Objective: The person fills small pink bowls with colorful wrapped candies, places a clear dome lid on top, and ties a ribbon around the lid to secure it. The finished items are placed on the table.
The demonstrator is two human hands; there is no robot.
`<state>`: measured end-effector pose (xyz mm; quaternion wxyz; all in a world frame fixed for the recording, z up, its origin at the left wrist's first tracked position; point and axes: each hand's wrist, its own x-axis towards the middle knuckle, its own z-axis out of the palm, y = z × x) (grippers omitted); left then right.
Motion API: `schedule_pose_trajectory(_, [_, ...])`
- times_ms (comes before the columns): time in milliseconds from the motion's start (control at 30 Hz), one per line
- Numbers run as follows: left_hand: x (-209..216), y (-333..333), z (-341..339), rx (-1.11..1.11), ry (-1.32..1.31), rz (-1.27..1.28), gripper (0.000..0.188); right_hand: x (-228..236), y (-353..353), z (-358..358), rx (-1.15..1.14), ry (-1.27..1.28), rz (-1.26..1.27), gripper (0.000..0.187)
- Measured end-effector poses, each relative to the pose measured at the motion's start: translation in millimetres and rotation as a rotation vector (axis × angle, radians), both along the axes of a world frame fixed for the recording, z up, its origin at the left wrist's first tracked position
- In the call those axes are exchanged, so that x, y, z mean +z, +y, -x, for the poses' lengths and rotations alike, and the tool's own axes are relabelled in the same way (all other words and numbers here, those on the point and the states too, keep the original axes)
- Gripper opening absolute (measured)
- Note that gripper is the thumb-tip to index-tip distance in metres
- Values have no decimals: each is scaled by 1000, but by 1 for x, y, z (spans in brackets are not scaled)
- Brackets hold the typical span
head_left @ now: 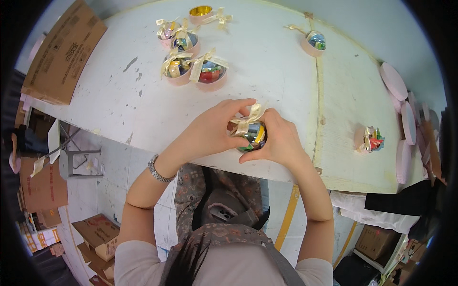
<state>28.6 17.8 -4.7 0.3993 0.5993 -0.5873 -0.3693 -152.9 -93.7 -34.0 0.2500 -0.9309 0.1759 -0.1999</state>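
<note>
Between my two hands, close to the table's near edge, is a small round gift box (pixel 254 135) with a clear domed lid. Colourful wrapped pieces show through the lid, and a cream ribbon bow (pixel 250 119) sits on top. My left hand (pixel 219 126) curls round its left side, thumb at the front. My right hand (pixel 280 137) wraps the right side, fingers and thumb bent against it. The lower part of the box is mostly hidden by my fingers. A silver watch (pixel 159 169) is on my left wrist.
Several similar ribboned boxes (pixel 210 74) stand beyond my hands on the white table (pixel 138 105). An open gold-lined pink cup (pixel 200 14) is at the back. More boxes (pixel 315 44) stand to the right, near pink round lids (pixel 394 81). A cardboard carton (pixel 67 52) occupies the left.
</note>
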Motion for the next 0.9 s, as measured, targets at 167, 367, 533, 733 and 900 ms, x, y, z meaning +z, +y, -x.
schedule_pose_trajectory(167, [-37, 12, 5, 89, 5, 91, 86, -12, 5, 0, -30, -159, -29, 86])
schedule_pose_trajectory(367, [-49, 11, 5, -20, 113, 109, 78, -16, -21, 23, 110, -151, -745, 63])
schedule_pose_trajectory(533, [-27, 11, 16, 86, -153, 266, 68, -2, -23, 21, 115, -108, -548, 58])
schedule_pose_trajectory(733, [-10, 13, 21, 123, -257, 131, 59, 20, -19, 21, 113, 23, -385, 53])
schedule_pose_trajectory(900, [-4, 13, 23, 80, -325, 155, 51, 18, -11, 24, 100, -32, -297, 48])
